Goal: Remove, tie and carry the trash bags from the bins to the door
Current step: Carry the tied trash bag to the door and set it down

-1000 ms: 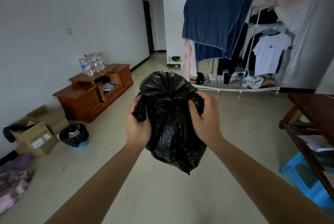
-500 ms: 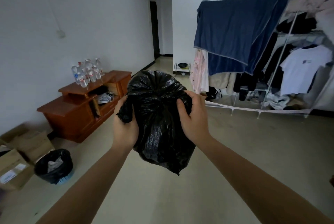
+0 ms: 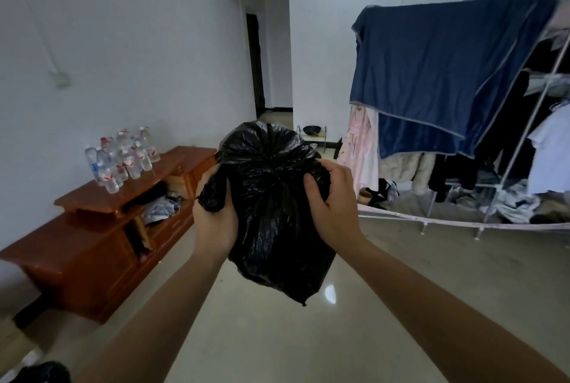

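Spreading across the lower view: pale glossy floor (image 3: 277,345), smooth, w/ a small bright glare spot below the bag. White plain walls; a doorway (image 3: 265,52) opens at the back.

Right side: metal-tube clothes rack (image 3: 524,123), a big blue blanket (image 3: 447,67) w/ grey edging draped over its top. Dark and pale garments hang under it; crumpled clothes lie heaped on its bottom shelf.

Left side: reddish-brown wooden cabinet (image 3: 92,246), stepped, shiny finish. Its open shelf holds crumpled cloth and some cord.

Centre: black trash bag (image 3: 271,222), thin crinkly plastic, held up in the air between both hands, clear of the floor. Mouth gathered so the folds meet at a point on top; bottom tapers to a tip. Contents hidden.

Left hand (image 3: 212,222) has fingers clenched round a bunched flap on the bag's left side. Right hand (image 3: 334,197) has fingers curled into the plastic at upper right, thumb pressed on the front.

Clear plastic water bottles (image 3: 123,157), red-white labels, stand clustered on the cabinet top.

Far back: small wire stand w/ a dark bowl (image 3: 311,129) on it.
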`<state>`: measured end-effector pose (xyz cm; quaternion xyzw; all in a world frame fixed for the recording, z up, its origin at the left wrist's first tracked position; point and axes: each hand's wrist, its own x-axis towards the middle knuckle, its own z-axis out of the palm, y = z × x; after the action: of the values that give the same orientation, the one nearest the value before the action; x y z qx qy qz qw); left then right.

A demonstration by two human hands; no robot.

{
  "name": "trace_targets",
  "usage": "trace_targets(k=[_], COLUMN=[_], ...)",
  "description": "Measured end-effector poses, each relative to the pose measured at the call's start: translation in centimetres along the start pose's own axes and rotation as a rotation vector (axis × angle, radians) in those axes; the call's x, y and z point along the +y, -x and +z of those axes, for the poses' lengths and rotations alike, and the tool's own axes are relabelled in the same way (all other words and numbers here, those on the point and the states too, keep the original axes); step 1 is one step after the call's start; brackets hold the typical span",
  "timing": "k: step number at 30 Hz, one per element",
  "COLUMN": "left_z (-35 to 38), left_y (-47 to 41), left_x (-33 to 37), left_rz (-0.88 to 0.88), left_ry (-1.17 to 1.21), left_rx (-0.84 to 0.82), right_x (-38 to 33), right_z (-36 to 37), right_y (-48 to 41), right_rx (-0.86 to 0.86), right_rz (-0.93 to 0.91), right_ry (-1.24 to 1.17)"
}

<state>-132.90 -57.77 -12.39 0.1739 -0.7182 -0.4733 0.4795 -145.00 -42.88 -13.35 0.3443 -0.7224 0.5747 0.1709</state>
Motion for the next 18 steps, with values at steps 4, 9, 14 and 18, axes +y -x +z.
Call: trace_targets(k=[4, 9, 14, 18], left_z=[5.1, 12.4, 19.0, 21.6], left_y=[-9.7, -22.8, -38.4, -49.0], left_x=[-6.4, -14.1, -22.6, -28.2], left_rz=[-0.044, 0.055, 0.036, -0.007], left_ry=[0.001, 0.000, 0.004, -0.026], left_rx=[-0.053, -0.045, -0.100, -0.091], right_x=[7.4, 17.1, 25.0, 29.4], right_z=[5.8, 13.2, 20.6, 27.6], right_y=[-8.4, -20.3, -35.1, -44.7], right_rx=[0.008, 0.017, 0.021, -0.029], right_rz=[0.013, 0.013, 0.040, 0.040], right_ry=[0.017, 0.000, -0.036, -0.037])
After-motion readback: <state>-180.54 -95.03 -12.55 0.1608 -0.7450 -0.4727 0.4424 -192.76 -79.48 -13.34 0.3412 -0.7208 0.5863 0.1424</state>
